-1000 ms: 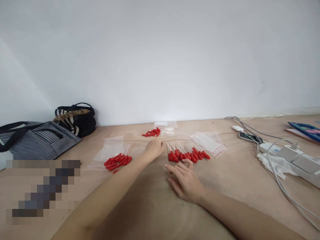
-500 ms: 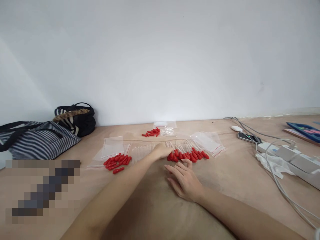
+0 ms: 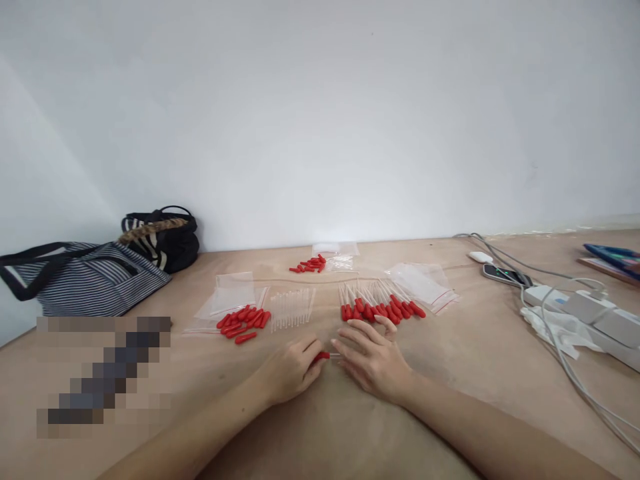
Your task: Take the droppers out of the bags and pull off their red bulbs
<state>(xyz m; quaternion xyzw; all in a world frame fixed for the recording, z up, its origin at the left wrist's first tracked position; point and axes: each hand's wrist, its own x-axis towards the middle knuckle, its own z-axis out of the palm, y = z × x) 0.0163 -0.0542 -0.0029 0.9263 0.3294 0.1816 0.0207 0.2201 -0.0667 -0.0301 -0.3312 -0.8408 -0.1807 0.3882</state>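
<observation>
Close in front of me, my left hand (image 3: pixel 295 367) pinches a red rubber dropper bulb (image 3: pixel 321 356). A thin clear glass tube (image 3: pixel 335 356) runs from the bulb to the fingertips of my right hand (image 3: pixel 373 357), which are closed on its other end. Whether the tube sits inside the bulb is hidden. Ahead and left lie loose red bulbs (image 3: pixel 245 320) beside a row of clear glass tubes (image 3: pixel 293 310). Just beyond my right hand, several droppers with red bulbs (image 3: pixel 383 310) lie side by side, bulbs towards me.
More red bulbs (image 3: pixel 310 265) and tubes (image 3: pixel 342 263) lie near the wall. Clear zip bags (image 3: pixel 233 293) are at left, others (image 3: pixel 423 285) at right. A striped bag (image 3: pixel 95 280) stands far left. A power strip (image 3: pixel 595 317) with cables and crumpled tissue (image 3: pixel 555 330) is at right.
My left hand has drawn back from the end of the dropper row to near my right hand and now holds a red bulb. My right hand has barely moved.
</observation>
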